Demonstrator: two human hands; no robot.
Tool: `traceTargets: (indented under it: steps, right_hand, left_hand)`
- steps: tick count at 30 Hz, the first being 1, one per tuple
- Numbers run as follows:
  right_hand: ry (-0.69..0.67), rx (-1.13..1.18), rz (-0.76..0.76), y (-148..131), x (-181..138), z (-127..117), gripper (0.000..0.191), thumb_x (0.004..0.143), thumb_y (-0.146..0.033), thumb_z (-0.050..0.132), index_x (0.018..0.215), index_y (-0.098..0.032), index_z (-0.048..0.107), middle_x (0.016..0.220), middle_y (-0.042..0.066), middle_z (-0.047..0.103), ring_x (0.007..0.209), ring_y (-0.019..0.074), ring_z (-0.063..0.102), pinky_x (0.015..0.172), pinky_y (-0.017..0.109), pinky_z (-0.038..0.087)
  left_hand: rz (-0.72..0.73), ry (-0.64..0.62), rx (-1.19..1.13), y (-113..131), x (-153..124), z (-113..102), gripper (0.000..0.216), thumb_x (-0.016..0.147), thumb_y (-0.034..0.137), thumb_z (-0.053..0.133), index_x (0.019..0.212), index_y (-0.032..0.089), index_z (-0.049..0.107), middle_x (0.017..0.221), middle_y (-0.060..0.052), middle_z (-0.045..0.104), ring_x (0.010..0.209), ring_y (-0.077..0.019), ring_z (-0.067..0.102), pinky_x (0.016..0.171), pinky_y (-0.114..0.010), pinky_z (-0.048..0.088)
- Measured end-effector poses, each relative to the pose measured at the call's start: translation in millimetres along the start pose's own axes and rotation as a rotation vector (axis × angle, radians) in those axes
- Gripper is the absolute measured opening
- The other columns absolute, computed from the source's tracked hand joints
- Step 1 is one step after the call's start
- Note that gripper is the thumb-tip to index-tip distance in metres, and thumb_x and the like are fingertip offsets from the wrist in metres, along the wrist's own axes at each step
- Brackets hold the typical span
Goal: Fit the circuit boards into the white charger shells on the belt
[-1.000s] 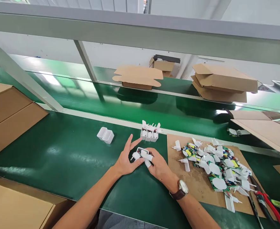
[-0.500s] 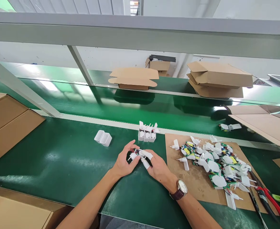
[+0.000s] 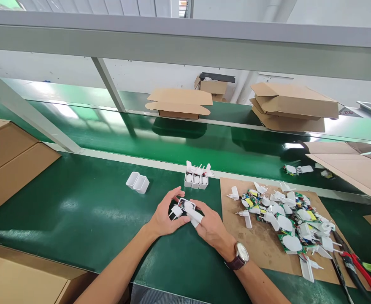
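Between my two hands is an open white charger housing [image 3: 190, 202] with a small circuit board inside. A white plug piece with two pins [image 3: 176, 211] sticks out at its left side. My left hand [image 3: 165, 216] is closed around the housing's left side, thumb below and fingers behind. My right hand [image 3: 211, 223] grips it from the right, with white finger covers on the thumb and forefinger; the thumb lies over the housing's front. Just beyond my hands stand several filled white housings [image 3: 196, 179] in a row. Two empty white housings [image 3: 137, 182] sit to the left.
Right of my hands, a brown cardboard sheet [image 3: 236, 249] carries a heap of circuit boards with white plug parts [image 3: 283, 219]. Red-handled pliers [image 3: 359, 266] lie at its right edge. Behind runs a green conveyor belt [image 3: 172, 145] with a loose board [image 3: 296, 169]. Cardboard boxes [image 3: 17, 169] flank the bench.
My right thumb has moved up onto the housing, which has turned a little in my fingers. The loose board on the belt has shifted left, and another part shows behind it.
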State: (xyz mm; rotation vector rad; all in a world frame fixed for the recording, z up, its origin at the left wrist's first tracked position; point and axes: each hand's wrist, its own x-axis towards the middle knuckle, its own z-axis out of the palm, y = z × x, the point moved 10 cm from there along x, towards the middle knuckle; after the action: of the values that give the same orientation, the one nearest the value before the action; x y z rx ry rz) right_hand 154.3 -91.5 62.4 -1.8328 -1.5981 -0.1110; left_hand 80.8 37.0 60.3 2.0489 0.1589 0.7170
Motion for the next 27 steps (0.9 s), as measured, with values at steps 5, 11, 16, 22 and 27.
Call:
traceTargets:
  steps: [5,11,16,22,27]
  right_hand:
    - [-0.005,0.079,0.049,0.6,4.7,0.1,0.041,0.096,-0.014,0.052,0.134,-0.025,0.059,0.123,0.011,0.069,0.103,0.0228,0.072,0.084,0.035,0.065]
    - [0.075,0.308,0.144,7.9,10.2,-1.0,0.03,0.097,-0.021,0.054,0.126,-0.025,0.064,0.121,0.011,0.069,0.103,0.0228,0.07,0.087,0.037,0.063]
    - [0.048,0.99,0.628,37.4,-2.0,25.1,0.032,0.095,-0.044,0.06,0.12,-0.025,0.065,0.111,0.007,0.073,0.093,0.0228,0.072,0.079,0.037,0.063]
    - [-0.033,1.355,0.859,33.0,-9.0,49.7,0.041,0.082,-0.058,0.072,0.103,-0.023,0.07,0.097,0.005,0.076,0.09,0.0274,0.074,0.081,0.043,0.061]
    - [-0.067,1.355,0.876,29.7,-9.8,54.3,0.04,0.084,-0.058,0.069,0.104,-0.023,0.07,0.093,0.006,0.078,0.089,0.0274,0.075,0.083,0.043,0.059]
  left_hand:
    - [0.03,0.006,-0.041,2.0,1.4,0.0,0.087,0.085,0.063,0.071,0.154,0.026,0.034,0.131,-0.015,0.062,0.112,-0.029,0.065,0.094,-0.048,0.057]
    - [-0.015,-0.017,-0.069,-1.4,1.5,3.3,0.097,0.079,0.06,0.079,0.155,0.026,0.03,0.133,-0.016,0.058,0.113,-0.0302,0.066,0.096,-0.05,0.058]
    - [0.148,-0.021,0.07,20.9,0.0,3.2,0.109,0.07,0.051,0.089,0.156,0.025,0.028,0.134,-0.017,0.056,0.113,-0.0328,0.065,0.091,-0.05,0.06]
    - [0.348,0.084,0.233,44.8,-4.7,7.9,0.09,0.079,0.053,0.081,0.15,0.021,0.037,0.119,-0.015,0.067,0.101,-0.0281,0.07,0.081,-0.041,0.063]
    - [0.376,0.15,0.283,50.2,-2.7,4.4,0.09,0.08,0.064,0.075,0.148,0.018,0.04,0.106,-0.012,0.071,0.08,-0.0219,0.07,0.071,-0.036,0.062]
